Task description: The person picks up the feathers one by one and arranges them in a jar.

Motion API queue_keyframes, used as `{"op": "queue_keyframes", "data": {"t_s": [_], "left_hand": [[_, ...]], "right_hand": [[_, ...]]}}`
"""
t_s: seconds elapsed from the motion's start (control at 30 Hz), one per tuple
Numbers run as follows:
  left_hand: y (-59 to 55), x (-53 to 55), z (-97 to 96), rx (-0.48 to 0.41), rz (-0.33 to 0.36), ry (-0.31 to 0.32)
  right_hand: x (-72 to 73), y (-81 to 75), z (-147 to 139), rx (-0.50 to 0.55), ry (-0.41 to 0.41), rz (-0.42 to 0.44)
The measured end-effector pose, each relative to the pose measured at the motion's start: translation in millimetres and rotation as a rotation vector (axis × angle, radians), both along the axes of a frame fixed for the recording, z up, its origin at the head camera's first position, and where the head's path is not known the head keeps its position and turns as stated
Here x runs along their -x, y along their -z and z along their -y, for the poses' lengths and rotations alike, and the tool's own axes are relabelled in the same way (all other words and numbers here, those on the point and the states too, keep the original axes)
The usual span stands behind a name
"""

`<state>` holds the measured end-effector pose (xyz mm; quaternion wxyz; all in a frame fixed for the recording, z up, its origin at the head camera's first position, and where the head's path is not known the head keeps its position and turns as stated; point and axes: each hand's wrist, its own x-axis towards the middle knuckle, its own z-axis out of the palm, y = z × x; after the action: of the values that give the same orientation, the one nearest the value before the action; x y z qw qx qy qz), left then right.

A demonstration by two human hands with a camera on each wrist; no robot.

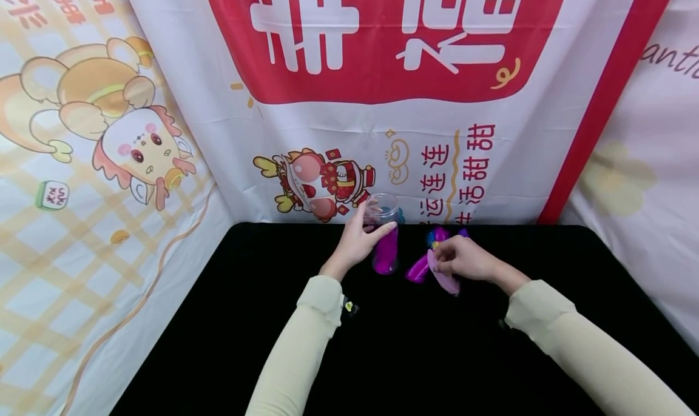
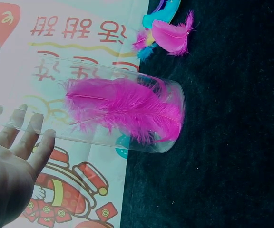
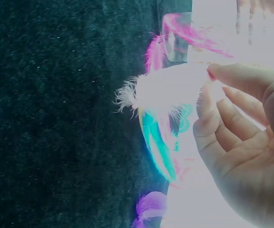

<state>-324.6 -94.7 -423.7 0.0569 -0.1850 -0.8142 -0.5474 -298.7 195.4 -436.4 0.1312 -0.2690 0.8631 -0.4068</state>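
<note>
We find the right hand (image 1: pixel 468 257) pinching a pale pink feather (image 1: pixel 444 275) and the left hand (image 1: pixel 354 241) gripping a clear cup (image 2: pixel 175 92), upright on the desk (image 1: pixel 229 349). We judge that a nudge from the left hand could topple the cup. We count one cup, one pinched feather, at least three loose feathers (image 3: pixel 157 142); magenta feathers (image 2: pixel 122 107) inside overlap, preventing a total.

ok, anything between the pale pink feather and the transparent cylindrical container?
Yes: a magenta feather lies on the black table between the pale pink feather and the container; the left thumb crosses the container's side, below the rim.
</note>
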Motion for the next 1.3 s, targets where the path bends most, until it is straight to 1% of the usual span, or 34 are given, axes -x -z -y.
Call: {"op": "queue_keyframes", "data": {"t_s": [0.23,0.47,0.63,0.83,1.0,1.3], "left_hand": [[-0.1,-0.2,-0.6,0.002,-0.002,-0.004],[-0.1,-1.7,-0.4,0.0,0.003,-0.003],[0.5,-1.5,0.4,0.004,0.013,-0.003],[2.3,-0.2,0.7,0.004,0.014,0.001],[1.3,-1.0,0.4,0.001,0.017,0.002],[-0.5,-1.3,-0.9,0.008,0.006,-0.005]], "right_hand": [[-1.1,-5.1,0.2,0.024,0.017,0.002],[-0.6,-5.4,-1.4,0.029,0.053,0.0],[0.3,-7.2,-2.0,0.056,0.071,0.001],[0.3,-12.1,-2.1,0.077,0.079,0.014],[2.4,-16.2,-2.2,0.089,0.078,0.028],[3.8,-26.3,-0.2,0.081,0.096,0.041]]}}
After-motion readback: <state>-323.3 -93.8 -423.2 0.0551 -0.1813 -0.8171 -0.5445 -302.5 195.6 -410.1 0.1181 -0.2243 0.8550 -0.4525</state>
